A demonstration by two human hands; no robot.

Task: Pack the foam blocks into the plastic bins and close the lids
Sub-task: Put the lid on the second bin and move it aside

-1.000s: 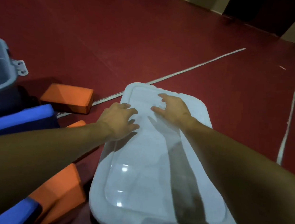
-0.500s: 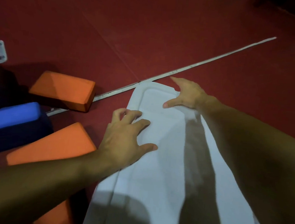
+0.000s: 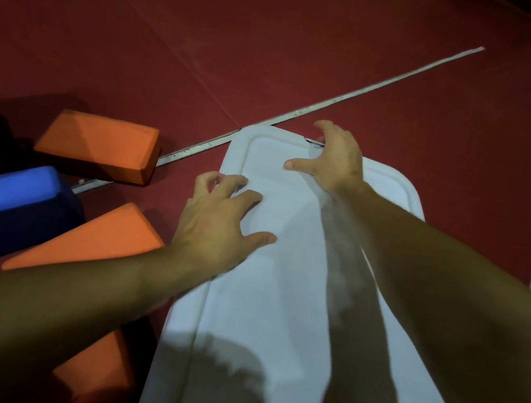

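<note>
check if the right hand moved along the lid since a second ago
Yes. The right hand has slid from the lid's flat top out to its far edge, toward the white floor line; its fingers now curl over that rim.

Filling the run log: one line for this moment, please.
lid on bin | left hand pressing top | right hand at far edge | blocks outside

blocks (image 3: pixel 98 145) crowd left, floor (image 3: pixel 452 146) open right
</note>
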